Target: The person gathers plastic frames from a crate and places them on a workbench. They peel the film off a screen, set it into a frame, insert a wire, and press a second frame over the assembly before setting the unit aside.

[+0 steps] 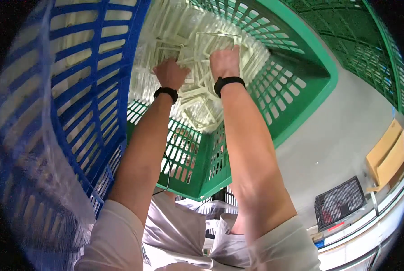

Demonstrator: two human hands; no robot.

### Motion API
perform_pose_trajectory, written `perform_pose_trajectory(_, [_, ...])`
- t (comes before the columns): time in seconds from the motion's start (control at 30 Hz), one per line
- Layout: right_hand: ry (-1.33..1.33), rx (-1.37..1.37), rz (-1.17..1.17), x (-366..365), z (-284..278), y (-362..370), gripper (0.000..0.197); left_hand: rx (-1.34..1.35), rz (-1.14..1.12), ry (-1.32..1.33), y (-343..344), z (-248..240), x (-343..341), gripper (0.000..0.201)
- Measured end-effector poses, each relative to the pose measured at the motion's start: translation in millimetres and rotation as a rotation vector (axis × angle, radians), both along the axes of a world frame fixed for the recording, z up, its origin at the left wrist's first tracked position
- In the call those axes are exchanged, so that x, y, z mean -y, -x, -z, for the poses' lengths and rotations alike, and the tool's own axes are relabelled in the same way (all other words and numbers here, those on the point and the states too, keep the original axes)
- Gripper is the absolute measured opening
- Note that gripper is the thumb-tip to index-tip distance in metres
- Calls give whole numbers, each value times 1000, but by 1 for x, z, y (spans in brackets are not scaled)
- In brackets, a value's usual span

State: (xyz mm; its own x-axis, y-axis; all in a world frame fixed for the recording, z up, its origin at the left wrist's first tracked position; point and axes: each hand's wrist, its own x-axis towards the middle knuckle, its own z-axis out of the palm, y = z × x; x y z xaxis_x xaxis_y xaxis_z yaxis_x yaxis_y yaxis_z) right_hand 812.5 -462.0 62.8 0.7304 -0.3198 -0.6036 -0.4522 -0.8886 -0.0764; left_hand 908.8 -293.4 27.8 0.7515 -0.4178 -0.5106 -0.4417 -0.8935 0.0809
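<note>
A green slatted crate (308,92) holds a heap of thin, pale square frames (201,113) that look like plastic. Both my arms reach down into it. My right hand (225,62) is closed on the edge of a pale square frame (215,34), whose far side shows beyond my knuckles. To its left, my left hand (171,73) lies low over the heap beside another pale frame (168,45). Its fingers curl down and its thumb points right; what is under the fingers is hidden. A black band circles each wrist.
A tall blue slatted crate (100,67) stands close along the left, with clear plastic film (53,149) beside it. Another green crate (355,40) is at the upper right. Farther right, a black basket (340,203) and a brown cardboard piece (386,153) lie near a shelf edge.
</note>
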Motion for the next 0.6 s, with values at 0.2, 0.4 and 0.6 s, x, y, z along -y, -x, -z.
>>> perform_pose_trajectory(0.2, [87,181,145,14,-18,25,19,-28,33,-56,9,-12,20,51])
perform_pose_trajectory(0.4, [-239,-9,183,35,-70,8,18,-71,-19,201,-15,5,-8,48])
perform_pose_trajectory(0.6, [-296,69,365,39,-72,21,29,-39,-188,132,-9,-16,-4,43])
